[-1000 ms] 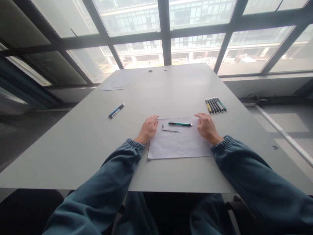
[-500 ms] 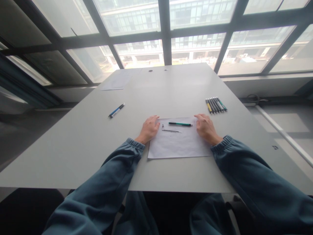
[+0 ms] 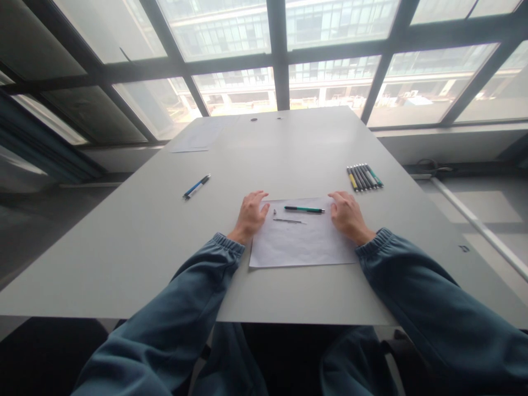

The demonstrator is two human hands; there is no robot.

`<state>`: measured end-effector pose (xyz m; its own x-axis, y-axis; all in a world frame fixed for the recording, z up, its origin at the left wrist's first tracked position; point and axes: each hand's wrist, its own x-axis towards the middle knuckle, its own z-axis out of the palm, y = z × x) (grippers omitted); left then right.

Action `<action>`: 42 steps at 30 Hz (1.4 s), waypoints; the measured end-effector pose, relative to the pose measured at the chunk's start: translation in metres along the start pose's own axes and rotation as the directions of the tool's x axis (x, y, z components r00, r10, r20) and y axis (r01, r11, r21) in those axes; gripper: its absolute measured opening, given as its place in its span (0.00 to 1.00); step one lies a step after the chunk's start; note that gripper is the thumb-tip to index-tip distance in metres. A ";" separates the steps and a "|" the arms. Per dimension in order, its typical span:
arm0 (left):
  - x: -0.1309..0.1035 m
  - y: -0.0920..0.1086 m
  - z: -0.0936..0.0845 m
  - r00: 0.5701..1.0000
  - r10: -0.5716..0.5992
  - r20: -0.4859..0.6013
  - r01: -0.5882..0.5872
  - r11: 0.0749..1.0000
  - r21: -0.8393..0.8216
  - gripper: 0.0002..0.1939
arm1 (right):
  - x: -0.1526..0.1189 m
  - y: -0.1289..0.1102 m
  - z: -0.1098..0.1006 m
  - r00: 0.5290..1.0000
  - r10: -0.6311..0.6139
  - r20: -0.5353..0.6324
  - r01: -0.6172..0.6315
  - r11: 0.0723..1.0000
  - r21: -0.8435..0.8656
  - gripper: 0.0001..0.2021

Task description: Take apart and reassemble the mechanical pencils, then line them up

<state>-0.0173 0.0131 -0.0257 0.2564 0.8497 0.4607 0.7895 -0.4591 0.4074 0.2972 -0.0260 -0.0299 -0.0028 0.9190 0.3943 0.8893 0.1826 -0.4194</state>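
My left hand (image 3: 251,214) rests at the left edge of a white sheet of paper (image 3: 301,245), holding nothing, its thumb apart from the fingers. At the right edge of the sheet lies my right hand (image 3: 347,213), also empty with fingers apart. Between them on the paper is a green and black pen barrel (image 3: 304,209), lying crosswise. Just below it sits a thin pen refill (image 3: 289,221). A small silvery pen tip (image 3: 275,212) is close to my left thumb.
Two pens, one blue (image 3: 195,188), lie on the white table (image 3: 144,247) to the left. A row of several pens (image 3: 364,177) lies at the right. More paper (image 3: 193,137) is at the far left. Large windows stand behind the table.
My left hand's fingers have lifted and spread slightly. My right hand and the things on the paper stay in place.
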 end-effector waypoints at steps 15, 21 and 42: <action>-0.008 0.044 -0.011 0.873 0.466 0.146 -0.459 0.885 -0.080 0.08 | -0.009 -0.035 -0.008 0.835 -0.548 0.059 0.517 0.816 0.259 0.09; -0.008 0.045 -0.011 0.868 0.450 0.209 -0.426 0.892 -0.150 0.05 | -0.009 -0.035 -0.009 0.814 -0.565 0.137 0.519 0.812 0.266 0.06; -0.003 0.046 -0.012 0.928 0.369 0.055 -0.361 0.926 -0.114 0.06 | -0.005 -0.042 -0.005 0.845 -0.507 0.170 0.479 0.859 0.181 0.06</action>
<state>0.0119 -0.0138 0.0010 0.5598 0.6336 0.5340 0.5747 -0.7611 0.3006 0.2618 -0.0399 -0.0099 -0.5314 0.7431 0.4068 0.6794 0.6606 -0.3193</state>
